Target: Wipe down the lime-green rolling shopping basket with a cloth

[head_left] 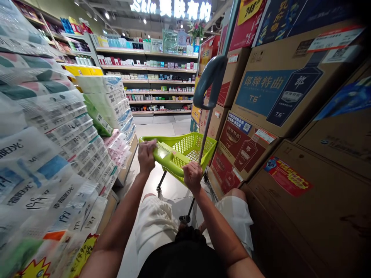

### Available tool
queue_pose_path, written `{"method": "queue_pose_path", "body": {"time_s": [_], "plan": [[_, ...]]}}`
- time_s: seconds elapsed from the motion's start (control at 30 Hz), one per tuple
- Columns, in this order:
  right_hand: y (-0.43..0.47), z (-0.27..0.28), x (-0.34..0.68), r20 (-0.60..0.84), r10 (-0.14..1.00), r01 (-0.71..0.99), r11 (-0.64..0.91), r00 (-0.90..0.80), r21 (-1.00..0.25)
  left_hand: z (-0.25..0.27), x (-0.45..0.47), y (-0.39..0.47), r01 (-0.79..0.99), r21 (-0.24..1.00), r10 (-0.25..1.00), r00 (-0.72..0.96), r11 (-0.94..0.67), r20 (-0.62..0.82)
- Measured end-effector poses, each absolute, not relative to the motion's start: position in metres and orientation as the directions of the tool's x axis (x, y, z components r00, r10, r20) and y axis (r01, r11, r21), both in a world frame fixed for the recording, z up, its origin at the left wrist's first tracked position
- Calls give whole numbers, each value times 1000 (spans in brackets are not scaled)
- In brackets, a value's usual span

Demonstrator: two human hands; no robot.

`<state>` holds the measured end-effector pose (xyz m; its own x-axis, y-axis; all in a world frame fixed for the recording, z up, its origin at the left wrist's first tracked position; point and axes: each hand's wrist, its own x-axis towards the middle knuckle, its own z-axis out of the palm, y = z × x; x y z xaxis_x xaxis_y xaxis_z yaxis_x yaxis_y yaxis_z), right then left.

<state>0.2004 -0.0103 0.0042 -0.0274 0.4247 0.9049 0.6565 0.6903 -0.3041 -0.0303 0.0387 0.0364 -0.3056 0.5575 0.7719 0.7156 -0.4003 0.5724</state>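
A lime-green plastic shopping basket on a wheeled frame stands in front of my knees. Its lattice walls and floor show. My left hand is closed around the left end of the basket's near rim. At the right end of that rim my right hand is closed, right where a thin grey pole passes. Whether its fingers also take in the pole is hidden. A dark grey loop handle is joined to the pole higher up, and neither hand touches it. Dark casters sit at floor level.
Stacked cardboard cartons rise close on the right. Wrapped tissue packs are piled high on the left. Shelves of small boxes and bottles cross the far end of the tiled aisle.
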Motion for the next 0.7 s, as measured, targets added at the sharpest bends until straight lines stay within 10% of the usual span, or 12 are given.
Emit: {"method": "queue_pose_path", "body": {"time_s": [0.13, 0.33, 0.57, 0.7], "plan": [[-10, 4, 204, 902, 429, 639, 705, -38, -308, 47, -13, 18, 759, 356, 633, 94, -546, 769], [-8, 5, 205, 887, 459, 642, 694, -46, -325, 84, -29, 56, 872, 452, 838, -97, -188, 537], [-11, 3, 207, 898, 440, 629, 705, -26, -327, 88, 15, 23, 810, 187, 780, 430, -556, 455], [-9, 3, 213, 915, 402, 597, 743, -36, -302, 92, -10, 38, 838, 310, 857, 307, -449, 413]]}}
